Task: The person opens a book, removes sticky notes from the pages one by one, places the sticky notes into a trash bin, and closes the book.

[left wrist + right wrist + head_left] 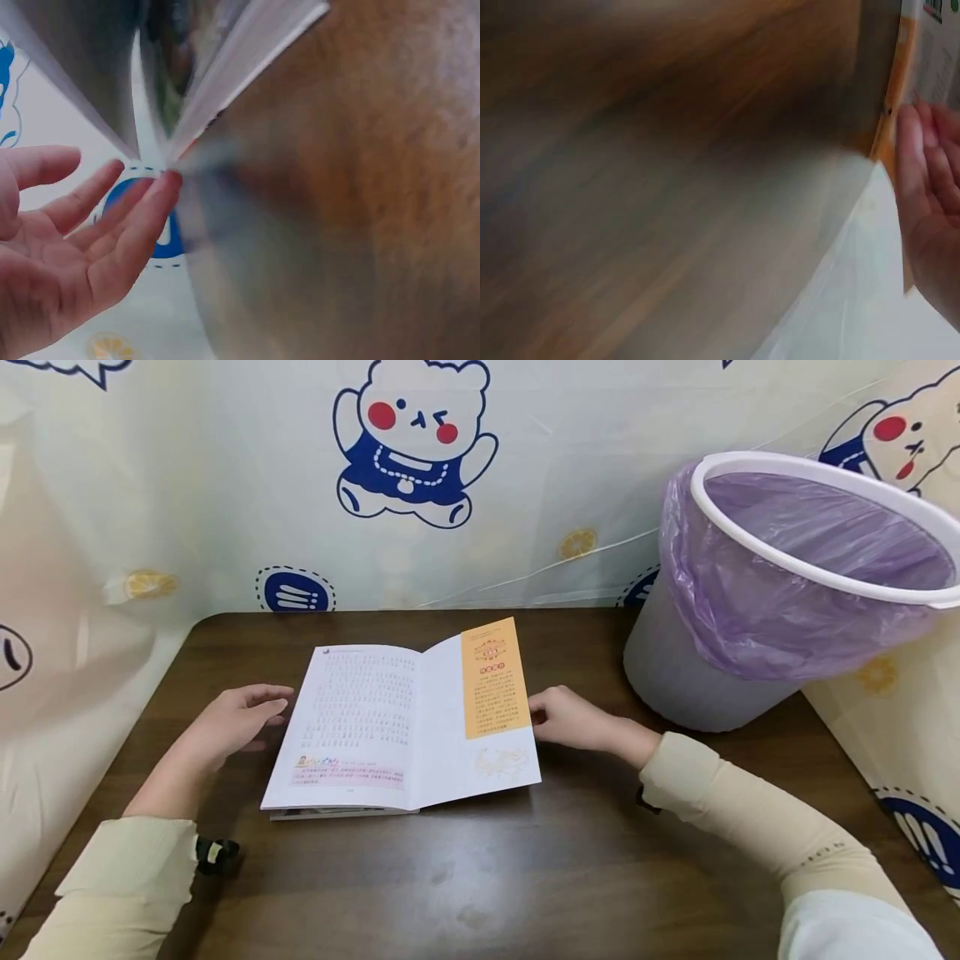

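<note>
An open book [356, 718] lies on the brown table, printed text on its left page. Its right side has an orange panel [495, 685] and slants upward off the table. Beside the left edge is my left hand [232, 722], fingers loosely spread and holding nothing. In the left wrist view the fingertips come near the book's parted pages [247, 67]. At the right edge is my right hand [573, 718], fingertips partly hidden behind the raised side. The right wrist view shows its fingers [911, 142] against the outer face, with no pinch visible.
A grey bin [690, 652] with a purple liner [712, 602] and white rim stands at the table's back right. A patterned curtain [247, 468] hangs behind and along the sides. The brown table [465, 877] extends in front of the book.
</note>
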Action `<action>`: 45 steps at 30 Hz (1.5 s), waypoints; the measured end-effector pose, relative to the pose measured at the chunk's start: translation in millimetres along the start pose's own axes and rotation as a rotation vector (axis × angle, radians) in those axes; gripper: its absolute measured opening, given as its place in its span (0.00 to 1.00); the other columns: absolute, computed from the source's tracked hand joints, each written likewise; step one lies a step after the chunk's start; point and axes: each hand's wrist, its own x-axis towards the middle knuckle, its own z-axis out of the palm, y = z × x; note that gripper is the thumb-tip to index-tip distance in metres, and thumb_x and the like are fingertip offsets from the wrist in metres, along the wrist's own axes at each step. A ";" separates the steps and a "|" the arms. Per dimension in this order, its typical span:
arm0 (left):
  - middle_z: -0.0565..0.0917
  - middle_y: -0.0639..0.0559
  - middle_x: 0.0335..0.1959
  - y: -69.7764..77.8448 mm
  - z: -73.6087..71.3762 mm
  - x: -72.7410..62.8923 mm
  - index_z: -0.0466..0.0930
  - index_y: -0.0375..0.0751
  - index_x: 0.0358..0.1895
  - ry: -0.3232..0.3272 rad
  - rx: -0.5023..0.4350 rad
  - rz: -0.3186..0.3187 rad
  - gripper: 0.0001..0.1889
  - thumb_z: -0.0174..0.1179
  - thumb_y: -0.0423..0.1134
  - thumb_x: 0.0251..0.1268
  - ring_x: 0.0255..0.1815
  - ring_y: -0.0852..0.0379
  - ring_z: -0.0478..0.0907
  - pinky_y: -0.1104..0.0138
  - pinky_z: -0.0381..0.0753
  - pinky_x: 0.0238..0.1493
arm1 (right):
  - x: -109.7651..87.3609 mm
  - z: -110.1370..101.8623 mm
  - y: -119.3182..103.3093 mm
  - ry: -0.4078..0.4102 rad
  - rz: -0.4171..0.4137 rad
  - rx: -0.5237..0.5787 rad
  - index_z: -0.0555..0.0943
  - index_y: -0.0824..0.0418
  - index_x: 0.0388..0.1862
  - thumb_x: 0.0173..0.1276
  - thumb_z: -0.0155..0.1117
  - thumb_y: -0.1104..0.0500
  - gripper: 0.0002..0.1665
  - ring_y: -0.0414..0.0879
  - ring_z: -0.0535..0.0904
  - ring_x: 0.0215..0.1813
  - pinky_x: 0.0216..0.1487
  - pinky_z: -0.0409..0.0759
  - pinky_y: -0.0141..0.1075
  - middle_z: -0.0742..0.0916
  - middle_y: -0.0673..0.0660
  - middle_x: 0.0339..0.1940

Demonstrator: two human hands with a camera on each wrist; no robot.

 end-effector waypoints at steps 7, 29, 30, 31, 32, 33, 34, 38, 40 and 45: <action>0.53 0.21 0.76 2.4 8.7 8.4 0.44 0.25 0.80 -0.049 -0.107 -0.061 0.39 0.33 0.57 0.85 0.74 0.25 0.57 0.39 0.75 0.61 | 36.6 19.1 -28.4 0.092 -0.157 0.004 0.87 0.68 0.45 0.67 0.69 0.68 0.08 0.38 0.78 0.33 0.38 0.79 0.34 0.91 0.57 0.37; 0.58 0.20 0.73 10.6 21.7 24.9 0.44 0.23 0.79 -0.123 0.112 -0.101 0.49 0.69 0.42 0.69 0.59 0.33 0.72 0.47 0.78 0.60 | 98.1 73.3 -96.2 -0.444 -0.081 -0.467 0.59 0.47 0.84 0.78 0.60 0.44 0.40 0.51 0.44 0.85 0.78 0.54 0.38 0.54 0.51 0.85; 0.58 0.20 0.72 13.5 24.3 26.4 0.45 0.22 0.79 -0.126 0.137 -0.099 0.50 0.70 0.42 0.67 0.58 0.34 0.73 0.48 0.79 0.60 | 96.6 70.8 -92.8 -0.433 -0.059 -0.455 0.58 0.50 0.84 0.78 0.61 0.43 0.42 0.50 0.44 0.85 0.78 0.52 0.37 0.53 0.52 0.86; 0.60 0.20 0.72 17.0 27.2 27.7 0.45 0.22 0.79 -0.128 0.157 -0.099 0.50 0.71 0.41 0.67 0.56 0.35 0.74 0.49 0.80 0.59 | 94.5 68.2 -88.2 -0.417 -0.035 -0.438 0.56 0.54 0.84 0.77 0.62 0.43 0.44 0.49 0.43 0.85 0.79 0.49 0.36 0.52 0.54 0.86; 0.62 0.20 0.70 20.3 30.1 29.0 0.45 0.21 0.78 -0.134 0.172 -0.094 0.51 0.71 0.40 0.66 0.54 0.36 0.75 0.50 0.81 0.58 | 91.9 65.5 -82.6 -0.396 -0.007 -0.416 0.55 0.58 0.84 0.77 0.62 0.43 0.47 0.49 0.42 0.84 0.79 0.47 0.35 0.52 0.56 0.85; 0.63 0.21 0.69 24.1 32.9 30.3 0.45 0.21 0.78 -0.142 0.177 -0.091 0.51 0.71 0.40 0.66 0.54 0.38 0.76 0.51 0.81 0.57 | 88.9 62.6 -76.5 -0.372 0.030 -0.396 0.52 0.62 0.84 0.76 0.63 0.42 0.50 0.49 0.42 0.85 0.79 0.45 0.35 0.50 0.57 0.85; 0.66 0.22 0.67 27.8 35.8 31.7 0.45 0.20 0.78 -0.152 0.176 -0.086 0.50 0.71 0.40 0.66 0.52 0.39 0.77 0.52 0.82 0.56 | 85.6 59.5 -70.1 -0.347 0.063 -0.374 0.50 0.65 0.84 0.76 0.63 0.41 0.53 0.50 0.41 0.85 0.79 0.43 0.35 0.49 0.60 0.85; 0.75 0.27 0.58 42.3 48.0 40.0 0.51 0.19 0.76 -0.177 0.204 -0.052 0.46 0.70 0.39 0.67 0.48 0.43 0.80 0.55 0.84 0.51 | 72.7 48.6 -45.9 -0.284 0.213 -0.289 0.42 0.69 0.83 0.73 0.64 0.37 0.61 0.55 0.38 0.84 0.80 0.44 0.40 0.45 0.64 0.85; 0.77 0.29 0.55 50.5 54.7 44.9 0.55 0.18 0.75 -0.183 0.232 -0.029 0.43 0.70 0.39 0.67 0.46 0.44 0.80 0.57 0.85 0.49 | 66.8 42.6 -36.7 -0.267 0.272 -0.247 0.41 0.68 0.84 0.72 0.65 0.36 0.63 0.56 0.37 0.84 0.80 0.44 0.42 0.45 0.64 0.85; 0.76 0.27 0.56 71.4 71.9 54.9 0.56 0.16 0.73 -0.190 0.295 0.007 0.42 0.69 0.39 0.68 0.46 0.42 0.80 0.56 0.84 0.49 | 54.3 30.9 -19.9 -0.260 0.361 -0.247 0.46 0.68 0.83 0.71 0.65 0.35 0.62 0.58 0.38 0.84 0.80 0.42 0.49 0.47 0.66 0.84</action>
